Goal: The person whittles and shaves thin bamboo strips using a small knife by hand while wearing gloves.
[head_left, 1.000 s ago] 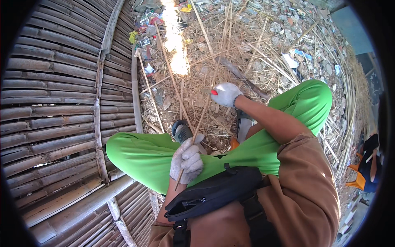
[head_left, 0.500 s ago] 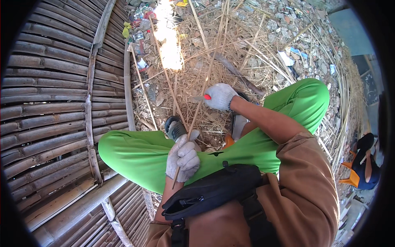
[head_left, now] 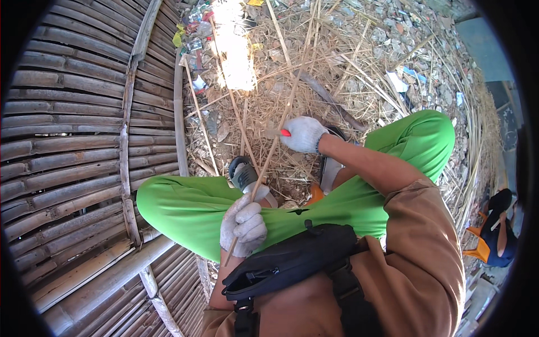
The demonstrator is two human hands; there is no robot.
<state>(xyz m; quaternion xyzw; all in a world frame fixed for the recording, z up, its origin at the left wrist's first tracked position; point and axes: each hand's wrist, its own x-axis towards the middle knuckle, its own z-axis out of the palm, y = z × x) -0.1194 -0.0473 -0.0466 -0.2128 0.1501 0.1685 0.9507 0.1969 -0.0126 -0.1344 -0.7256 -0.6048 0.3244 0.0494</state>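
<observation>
My left hand (head_left: 243,227), in a pale knitted work glove, is closed round a long thin bamboo strip (head_left: 280,124) near its lower end. The strip slants up and away to the right, over the littered ground. My right hand (head_left: 304,134), gloved the same way, is closed on a red-handled knife (head_left: 285,132). Its short blade points left and lies close to the strip; whether it touches cannot be made out. Most of the handle is hidden inside the glove.
A bamboo slat wall (head_left: 67,123) rises on the left. My bent legs in green trousers (head_left: 185,210) frame the work. Straw, shavings and scraps cover the ground (head_left: 337,50), with a dark curved stick (head_left: 325,98) lying there. Another person (head_left: 499,230) sits at the far right.
My left hand and the lower end of the strip have shifted slightly left and down. The right hand with the knife stays nearly in place beside the strip. The whole view has moved a little.
</observation>
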